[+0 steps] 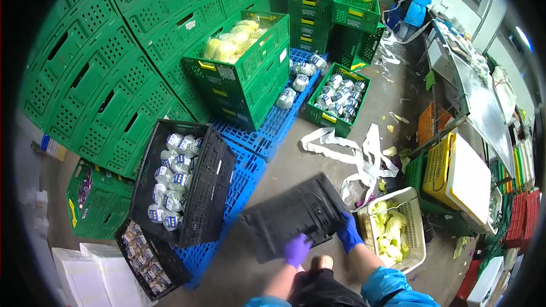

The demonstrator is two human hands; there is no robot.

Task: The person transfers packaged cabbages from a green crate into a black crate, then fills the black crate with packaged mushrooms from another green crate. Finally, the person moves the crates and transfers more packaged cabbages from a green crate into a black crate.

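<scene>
A black plastic crate [293,210] is held tilted in front of my legs, with a flat, dark face showing. My left hand [297,250], in a purple glove, is closed on its near edge. Gripping the right edge of that crate is my right hand [348,232], also gloved; some of its fingers are hidden. To the left stands another black crate [207,187], with several net-wrapped, labelled round items [173,179] inside. Close to my right hand, a cream basket [418,227] contains pale green-yellow leafy vegetables [392,233].
Green crates [79,51] are stacked high on the left. Blue pallets [250,136] lie on the floor beside a green crate [341,128] of net-wrapped items. White strips [364,153] litter the floor. A metal table [478,91] runs along the right; a person in blue [418,3] stands at the back.
</scene>
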